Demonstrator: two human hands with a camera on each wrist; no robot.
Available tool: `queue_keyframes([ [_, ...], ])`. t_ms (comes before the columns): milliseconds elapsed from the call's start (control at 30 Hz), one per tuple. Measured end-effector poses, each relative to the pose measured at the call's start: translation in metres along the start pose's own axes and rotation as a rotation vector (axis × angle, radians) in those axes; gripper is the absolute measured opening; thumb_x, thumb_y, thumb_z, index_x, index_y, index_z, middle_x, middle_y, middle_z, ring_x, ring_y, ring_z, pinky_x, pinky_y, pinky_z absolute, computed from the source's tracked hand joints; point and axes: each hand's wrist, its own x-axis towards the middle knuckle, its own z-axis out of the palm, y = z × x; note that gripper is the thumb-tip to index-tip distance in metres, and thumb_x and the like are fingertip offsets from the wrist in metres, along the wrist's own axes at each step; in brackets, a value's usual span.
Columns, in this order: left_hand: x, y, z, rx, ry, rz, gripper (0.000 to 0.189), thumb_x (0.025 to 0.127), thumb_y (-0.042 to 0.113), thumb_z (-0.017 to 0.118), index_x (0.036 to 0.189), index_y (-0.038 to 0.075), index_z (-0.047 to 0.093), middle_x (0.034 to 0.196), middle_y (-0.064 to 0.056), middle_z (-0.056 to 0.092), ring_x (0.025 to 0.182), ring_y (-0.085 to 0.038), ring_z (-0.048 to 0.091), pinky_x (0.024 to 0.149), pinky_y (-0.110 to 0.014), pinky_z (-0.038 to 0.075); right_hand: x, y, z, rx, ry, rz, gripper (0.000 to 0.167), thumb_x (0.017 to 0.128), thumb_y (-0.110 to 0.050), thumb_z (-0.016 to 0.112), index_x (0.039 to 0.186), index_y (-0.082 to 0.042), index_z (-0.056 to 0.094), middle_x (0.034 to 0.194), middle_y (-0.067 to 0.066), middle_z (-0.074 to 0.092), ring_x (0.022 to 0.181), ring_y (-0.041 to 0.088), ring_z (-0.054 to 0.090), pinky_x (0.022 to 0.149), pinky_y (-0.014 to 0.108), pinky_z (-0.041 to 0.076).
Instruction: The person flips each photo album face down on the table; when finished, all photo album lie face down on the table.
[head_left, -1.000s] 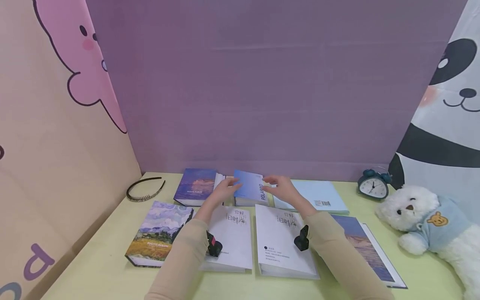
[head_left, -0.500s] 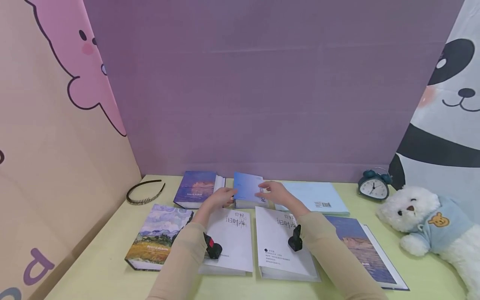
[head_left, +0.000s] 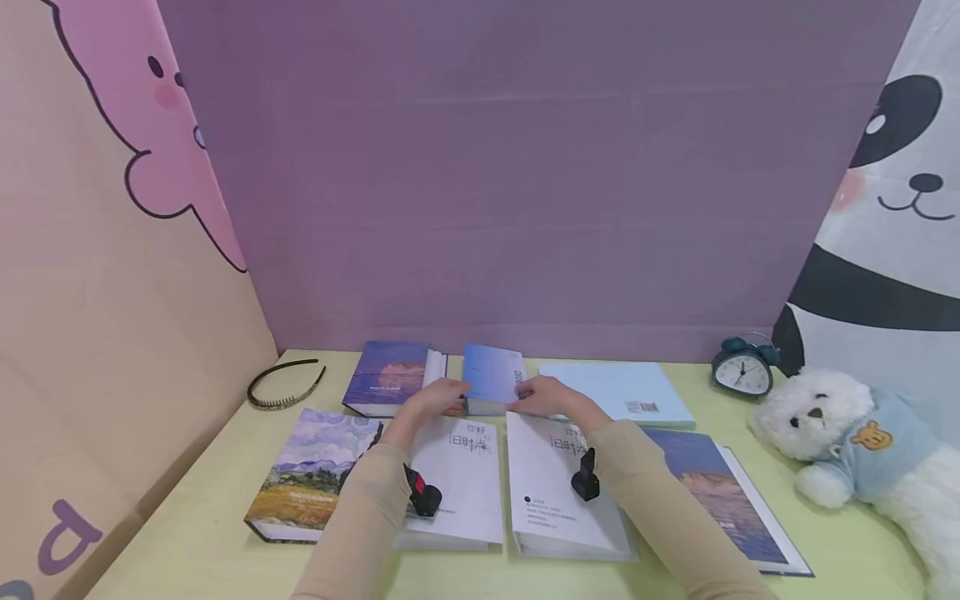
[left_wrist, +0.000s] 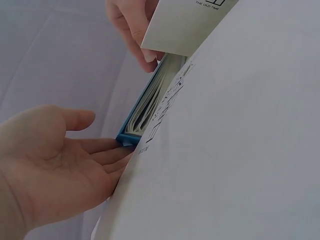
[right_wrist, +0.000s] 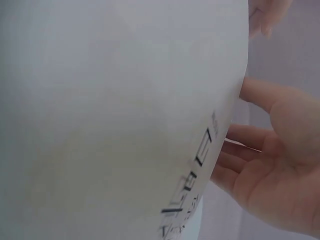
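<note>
- I'd call this a child's-room sort of corner; whether in a home or a set, I can't tell.
- My head view shows walls (head_left: 112, 308) bearing a pink cartoon (head_left: 165, 171) and a panda (head_left: 903, 196), with a purple sheet (head_left: 487, 167) between.
- On the pale worktop (head_left: 210, 483) I see a plush bear (head_left: 892, 450), clock (head_left: 742, 372), headband (head_left: 279, 404) and albums (head_left: 491, 371).

The left hand (left_wrist: 62, 167) shows its palm, with its thumb sticking out. Its fingertips touch the near corner of a blue book (left_wrist: 150, 102) with lots of pages. A big white cover (left_wrist: 225, 130) with black writing hides part of the book. The right hand (left_wrist: 135, 27) is at the book's far end, beside a white flap (left_wrist: 175, 27) that says THE OLD TIME. Behind is pale purple cloth (left_wrist: 55, 60).
</note>
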Motion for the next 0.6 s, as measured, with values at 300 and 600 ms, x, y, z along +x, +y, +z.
queue_keyframes([
  [300,0.009,-0.002,0.001,-0.06,-0.044,0.029,0.046,0.094,0.003,0.037,0.139,-0.005,0.031,0.066,0.001,0.041,0.048,-0.008,0.023,0.051,-0.021,0.027,-0.005,0.0,-0.001,0.089,0.009,0.015,0.059,0.091,-0.038,0.057,0.134,0.001,0.05,0.137,0.019,0.05,0.127,0.035,0.046,0.104,0.046,0.04],
  [600,0.005,0.011,0.0,-0.189,0.033,0.05,0.06,0.091,0.002,0.036,0.149,0.008,0.023,0.136,-0.017,0.041,0.075,-0.019,0.051,0.08,-0.034,0.049,-0.007,0.003,-0.004,0.26,0.051,-0.011,0.056,0.092,-0.037,0.057,0.139,-0.008,0.046,0.139,0.016,0.049,0.127,0.035,0.046,0.103,0.048,0.04],
])
